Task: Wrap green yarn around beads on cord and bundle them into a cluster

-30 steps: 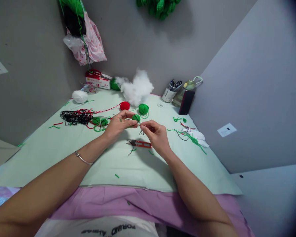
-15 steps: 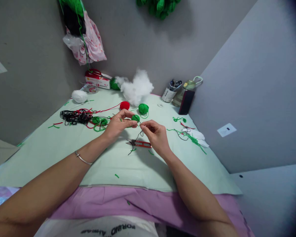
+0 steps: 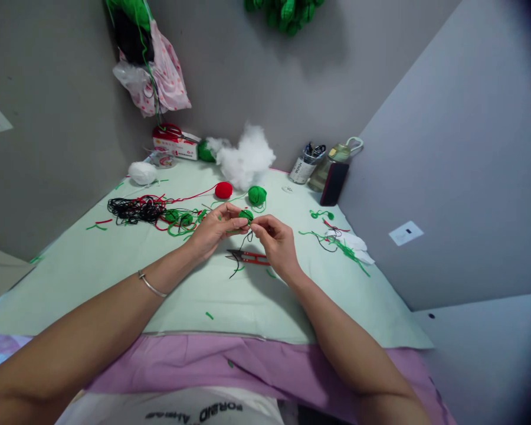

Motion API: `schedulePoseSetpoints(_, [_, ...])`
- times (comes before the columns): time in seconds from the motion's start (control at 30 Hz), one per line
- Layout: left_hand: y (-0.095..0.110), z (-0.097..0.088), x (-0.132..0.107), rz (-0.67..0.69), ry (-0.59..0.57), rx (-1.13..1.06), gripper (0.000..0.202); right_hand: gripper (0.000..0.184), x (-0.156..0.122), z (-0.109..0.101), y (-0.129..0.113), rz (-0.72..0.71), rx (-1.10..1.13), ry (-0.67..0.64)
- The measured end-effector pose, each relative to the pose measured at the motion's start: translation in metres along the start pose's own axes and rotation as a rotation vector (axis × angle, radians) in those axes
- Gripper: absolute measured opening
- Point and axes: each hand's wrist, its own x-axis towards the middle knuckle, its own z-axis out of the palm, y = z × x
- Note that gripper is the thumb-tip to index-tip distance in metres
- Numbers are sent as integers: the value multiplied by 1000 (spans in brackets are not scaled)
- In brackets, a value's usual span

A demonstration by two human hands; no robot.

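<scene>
My left hand (image 3: pixel 219 231) is closed on a small round green yarn piece (image 3: pixel 246 215), held between thumb and fingers. Against its right side, the fingertips of my right hand (image 3: pixel 275 239) are pinched together at a strand of black yarn (image 3: pixel 249 237). That strand loops below the fingertips, and its loose end trails down to the table. Whether a needle is also between the fingers is too small to tell. Red-handled thread snips (image 3: pixel 253 258) lie under my hands, their right end hidden behind my right hand.
Left of my hands lies a black yarn tangle (image 3: pixel 137 210) with red and green strands. Red (image 3: pixel 223 190) and green yarn balls (image 3: pixel 257 195) and white stuffing (image 3: pixel 245 158) sit behind. Green scraps (image 3: pixel 349 252) lie right, below a phone (image 3: pixel 335 184) leaning on a bottle.
My hands have come closer together around the green piece, which has shifted slightly right and down. The black strand across its top no longer shows, and the loop below is smaller.
</scene>
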Motion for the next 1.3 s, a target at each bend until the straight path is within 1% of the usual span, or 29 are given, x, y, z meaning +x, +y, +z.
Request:
schedulePoseSetpoints(0.17, [1,-1,0,3,21,-9,35,20,0,0,2,-23,-18,18])
schedulePoseSetpoints(0.3, [0,0,-1,1,21,9,36,22,1,1,3,45,35,16])
schedulePoseSetpoints(0.37, [-2,1,-1,29,34,65,37,23,3,1,3,110,84,9])
schedulePoseSetpoints(0.43, [-5,1,0,87,59,163,37,24,6,0,2,172,135,-17])
schedulePoseSetpoints(0.53, [-9,1,1,182,69,327,34,25,6,-3,3,221,196,-73])
schedulePoseSetpoints(0.6, [-11,0,2,232,50,396,29,22,5,-4,4,184,142,-79])
schedulePoseSetpoints(0.63, [-13,0,2,253,42,418,27,19,3,-5,4,144,59,-78])
schedulePoseSetpoints(0.73, [-18,-2,2,293,17,489,22,9,0,-6,6,-27,-307,-64])
schedulePoseSetpoints(0.8, [-20,-3,1,309,-2,535,19,10,-1,-6,5,-119,-471,-39])
schedulePoseSetpoints(0.9, [-22,-4,1,329,-44,593,16,10,1,-9,0,-190,-516,-20])
schedulePoseSetpoints(0.97, [-21,-5,1,332,-76,635,15,9,3,-13,-7,-212,-441,6])
schedulePoseSetpoints(1.03, [-21,-5,0,335,-97,681,15,9,6,-19,-14,-222,-297,96])
schedulePoseSetpoints(1.1, [-20,-5,0,335,-106,728,17,15,9,-25,-19,-157,-100,164])
schedulePoseSetpoints(1.13, [-20,-5,0,332,-110,754,18,19,11,-28,-21,-86,0,151])
schedulePoseSetpoints(1.17, [-20,-6,0,328,-117,781,18,24,11,-30,-22,-2,92,104])
schedulePoseSetpoints(1.23, [-21,-7,0,324,-137,825,19,31,13,-35,-24,157,228,-36])
schedulePoseSetpoints(1.27, [-22,-8,0,325,-146,843,18,33,13,-38,-26,200,270,-83])
schedulePoseSetpoints(1.3, [-22,-10,0,325,-151,858,18,34,14,-41,-28,210,302,-97])
